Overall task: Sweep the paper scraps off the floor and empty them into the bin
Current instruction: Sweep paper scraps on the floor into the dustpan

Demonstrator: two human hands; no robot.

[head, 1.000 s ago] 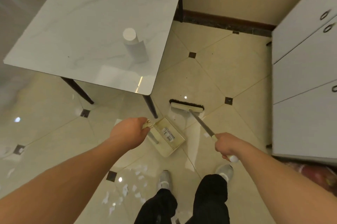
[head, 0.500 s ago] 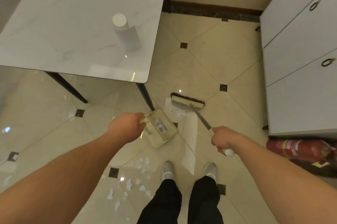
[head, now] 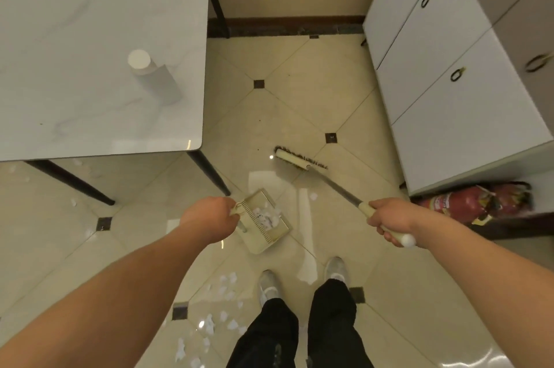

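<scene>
1. Two hands work: the left hand point(head: 209, 219) curls its fingers round the dustpan point(head: 266, 225) handle, with scraps point(head: 267, 215) lying in the pan just beside them.
2. Right hand point(head: 389, 222) grips the broom point(head: 301, 161) handle; its head rests on the floor point(head: 299, 98), well ahead of those fingers.
3. More scraps point(head: 223, 292) lie below the left fingers, near the shoes.

Floor tiles point(head: 314, 104) glossy, reflective. Table top point(head: 90, 23) polished marble-look. Dustpan point(head: 269, 229) cream plastic. Broom shaft point(head: 338, 189) metal. Scraps point(head: 223, 288) white paper.
</scene>
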